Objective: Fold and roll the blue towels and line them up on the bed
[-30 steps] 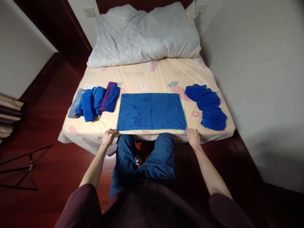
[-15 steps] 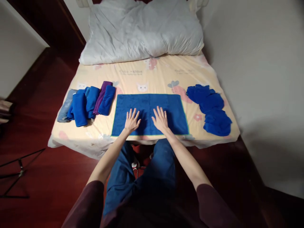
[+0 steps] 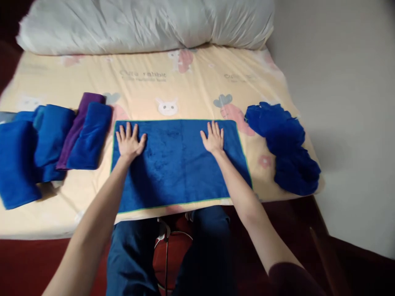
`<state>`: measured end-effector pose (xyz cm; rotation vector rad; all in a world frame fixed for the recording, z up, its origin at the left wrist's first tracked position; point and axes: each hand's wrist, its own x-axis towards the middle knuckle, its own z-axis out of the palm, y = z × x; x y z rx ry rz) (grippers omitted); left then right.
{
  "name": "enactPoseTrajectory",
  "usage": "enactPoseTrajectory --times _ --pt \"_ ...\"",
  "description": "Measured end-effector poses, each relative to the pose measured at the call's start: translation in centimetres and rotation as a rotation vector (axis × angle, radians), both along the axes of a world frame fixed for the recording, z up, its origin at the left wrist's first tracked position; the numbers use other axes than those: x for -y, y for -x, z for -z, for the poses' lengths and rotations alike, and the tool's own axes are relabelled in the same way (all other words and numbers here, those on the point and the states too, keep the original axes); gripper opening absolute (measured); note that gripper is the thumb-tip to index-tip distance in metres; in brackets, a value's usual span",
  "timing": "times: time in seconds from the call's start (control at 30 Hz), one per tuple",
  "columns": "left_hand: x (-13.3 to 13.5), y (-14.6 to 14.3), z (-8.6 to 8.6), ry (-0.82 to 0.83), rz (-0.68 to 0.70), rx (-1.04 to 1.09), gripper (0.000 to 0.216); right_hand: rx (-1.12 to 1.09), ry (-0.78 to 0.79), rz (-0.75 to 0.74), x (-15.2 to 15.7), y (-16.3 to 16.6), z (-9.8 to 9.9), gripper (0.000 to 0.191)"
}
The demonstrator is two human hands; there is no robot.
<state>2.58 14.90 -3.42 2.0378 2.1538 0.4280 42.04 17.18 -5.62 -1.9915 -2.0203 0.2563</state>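
On the bed (image 3: 194,92), dressed in a cream sheet (image 3: 145,98) printed with rabbits and carrots, we list from left to right: one thick folded blue towel (image 3: 15,164), cut off by the edge of the view; just beside it, a second folded blue towel (image 3: 52,139); one folded purple towel (image 3: 80,117), partly covered by a narrower folded blue towel (image 3: 90,139); then one green-edged blue towel (image 3: 173,172), spread flat near the bed's front edge, long sides running across. At its far left corner we record our left hand (image 3: 128,144), palm down, fingers splayed wide. Toward its far right corner, our right hand (image 3: 214,142), likewise palm down on the fabric, fingers spread apart. Last, at the right and apart from the spread towel, we enter one crumpled heap of blue cloth (image 3: 285,137), lying toward the bed's right side.
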Motion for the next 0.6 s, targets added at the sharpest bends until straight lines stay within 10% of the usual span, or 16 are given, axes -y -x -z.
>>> enactPoseTrajectory --times 0.17,0.33,0.6 --pt "-2.9 2.7 -0.2 -0.005 -0.006 -0.019 0.085 0.113 0.073 0.094 -2.6 -8.6 -0.7 0.075" --pt "-1.9 2.5 -0.8 0.005 0.038 -0.051 0.084 0.157 0.108 0.114 -1.7 -7.8 -2.9 0.070" --pt "19.3 5.6 -1.5 0.028 0.152 -0.029 0.069 0.104 0.024 -0.190 19.1 -8.2 -3.3 0.064"
